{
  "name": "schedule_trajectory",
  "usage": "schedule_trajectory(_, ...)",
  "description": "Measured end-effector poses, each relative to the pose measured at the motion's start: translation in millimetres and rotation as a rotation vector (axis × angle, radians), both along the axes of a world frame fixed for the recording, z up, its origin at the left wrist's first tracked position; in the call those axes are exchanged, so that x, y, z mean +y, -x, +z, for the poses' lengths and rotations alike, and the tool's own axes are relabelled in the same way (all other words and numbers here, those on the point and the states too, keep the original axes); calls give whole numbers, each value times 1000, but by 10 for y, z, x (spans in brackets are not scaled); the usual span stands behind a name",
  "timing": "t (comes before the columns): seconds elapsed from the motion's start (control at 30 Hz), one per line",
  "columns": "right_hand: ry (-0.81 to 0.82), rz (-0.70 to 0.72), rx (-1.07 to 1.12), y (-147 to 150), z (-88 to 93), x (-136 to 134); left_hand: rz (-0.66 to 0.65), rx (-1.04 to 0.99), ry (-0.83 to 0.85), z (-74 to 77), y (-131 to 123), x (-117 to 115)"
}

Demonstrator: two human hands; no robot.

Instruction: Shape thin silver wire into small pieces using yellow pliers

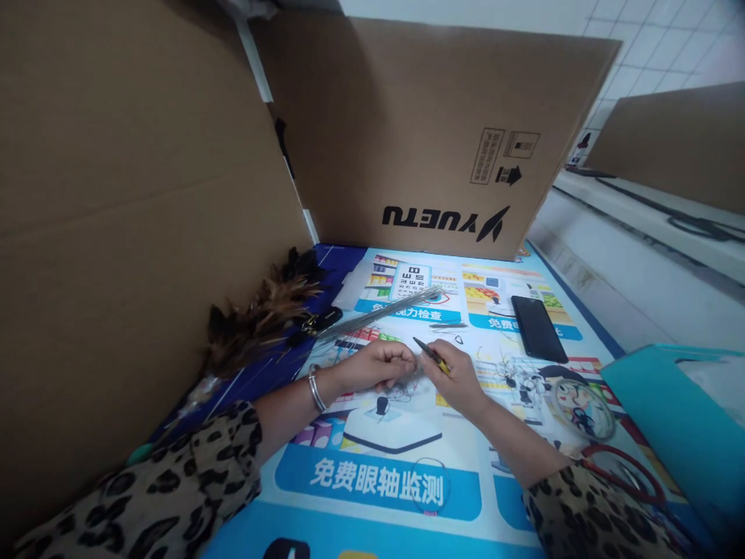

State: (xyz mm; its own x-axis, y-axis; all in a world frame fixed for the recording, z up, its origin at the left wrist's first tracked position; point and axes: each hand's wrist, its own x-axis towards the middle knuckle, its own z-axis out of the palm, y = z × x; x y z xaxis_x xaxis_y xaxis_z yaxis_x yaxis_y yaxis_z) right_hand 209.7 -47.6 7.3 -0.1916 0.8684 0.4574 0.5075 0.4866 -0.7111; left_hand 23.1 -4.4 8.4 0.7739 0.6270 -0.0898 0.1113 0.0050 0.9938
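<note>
My left hand [381,366], a silver bangle [317,388] on its wrist, is closed with its fingertips pinched together. Thin wire [401,390] shows at and below these fingertips, but the exact piece in the pinch is too small to make out. Close on the right, my right hand [462,380] is wrapped round a slim black-and-yellow hand tool [434,356]. Its dark tapered end points up and left; the rest is hidden in the palm. A small black piece [382,405] lies on the printed sheet [378,508] below my left hand.
A bundle of straight thin wires [387,309] lies beyond my hands. Brown feathers [261,310] lean along the left cardboard panel [145,194]. To the right are a black phone [538,328], tangled wire bits [512,376], a clear round dish [582,407], a red ring-shaped object [622,472] and a turquoise box [657,419].
</note>
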Motion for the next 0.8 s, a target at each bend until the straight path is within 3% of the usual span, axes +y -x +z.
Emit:
schedule_trajectory(0.17, 18, -5, 15, 6, 25, -21, 29, -21, 9, 13, -3, -12)
schedule_trajectory(0.4, -36, -119, -9, -68, 44, -38, 151, -26, 38, 28, -16, -20)
schedule_trajectory(0.57, -187, -90, -283, -177, 13, 2, 226, -43, -3, -10, -26, 6)
schedule_trajectory(0.8, -218, -191, -646, -179, 22, -21, 402, -56, -106, -63, -38, 43)
